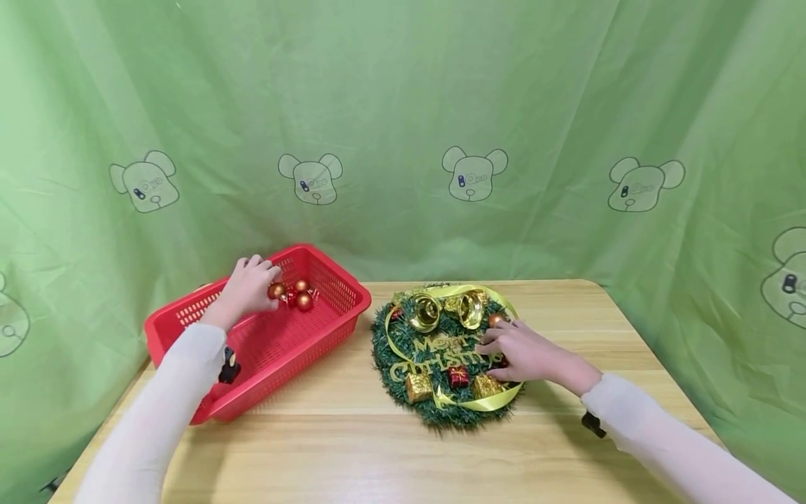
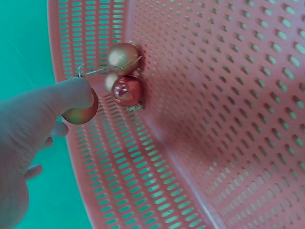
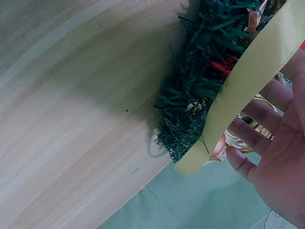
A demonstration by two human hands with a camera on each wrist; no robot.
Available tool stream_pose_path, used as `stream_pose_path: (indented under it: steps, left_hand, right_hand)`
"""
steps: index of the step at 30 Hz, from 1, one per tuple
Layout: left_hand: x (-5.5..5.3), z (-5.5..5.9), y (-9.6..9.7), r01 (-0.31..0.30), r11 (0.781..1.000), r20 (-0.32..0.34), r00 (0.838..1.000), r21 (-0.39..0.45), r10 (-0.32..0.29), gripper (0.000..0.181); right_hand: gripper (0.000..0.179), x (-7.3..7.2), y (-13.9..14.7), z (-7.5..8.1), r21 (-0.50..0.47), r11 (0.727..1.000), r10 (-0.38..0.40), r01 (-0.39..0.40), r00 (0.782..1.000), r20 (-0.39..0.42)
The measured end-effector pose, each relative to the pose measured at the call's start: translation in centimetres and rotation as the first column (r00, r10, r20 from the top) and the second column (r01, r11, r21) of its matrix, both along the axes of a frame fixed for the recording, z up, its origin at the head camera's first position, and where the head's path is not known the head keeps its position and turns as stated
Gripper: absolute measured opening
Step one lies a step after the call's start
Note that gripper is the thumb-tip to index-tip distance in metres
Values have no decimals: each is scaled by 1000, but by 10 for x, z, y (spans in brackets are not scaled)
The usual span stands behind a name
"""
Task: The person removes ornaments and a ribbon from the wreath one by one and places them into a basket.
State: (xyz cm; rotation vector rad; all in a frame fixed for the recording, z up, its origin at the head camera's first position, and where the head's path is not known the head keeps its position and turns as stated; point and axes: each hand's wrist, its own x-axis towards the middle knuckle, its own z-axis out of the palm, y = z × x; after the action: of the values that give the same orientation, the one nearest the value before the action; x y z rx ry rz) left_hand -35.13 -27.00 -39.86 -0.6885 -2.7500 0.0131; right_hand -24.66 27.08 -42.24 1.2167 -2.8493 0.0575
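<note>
Over the red plastic basket, my left hand pinches a matte gold-orange bauble with a thin hanging string. The left wrist view shows the thumb across its top. Behind it in the basket lie more baubles, including a gold one and a shiny red one. My right hand reaches over the right side of a green tinsel wreath, fingers spread and loosely bent. A yellow ribbon crosses the wreath's edge beside the palm. Whether the right fingertips touch the wreath is unclear.
The wreath carries gold bells, gold lettering, a small red gift box and gold boxes. Basket and wreath stand on a wooden table. A green curtain hangs behind the table.
</note>
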Motion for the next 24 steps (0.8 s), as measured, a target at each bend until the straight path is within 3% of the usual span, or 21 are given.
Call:
stream_pose_path:
  steps: [14, 24]
  left_hand:
    - [-2, -13, -8, -37, 999, 14, 999, 26, 37, 44]
    - [-2, -24, -9, -27, 999, -47, 999, -28, 26, 54]
  right_hand:
    - [46, 1, -1, 0, -2, 1000, -5, 5, 1000, -6]
    - [46, 0, 0, -2, -2, 1000, -4, 4, 1000, 0]
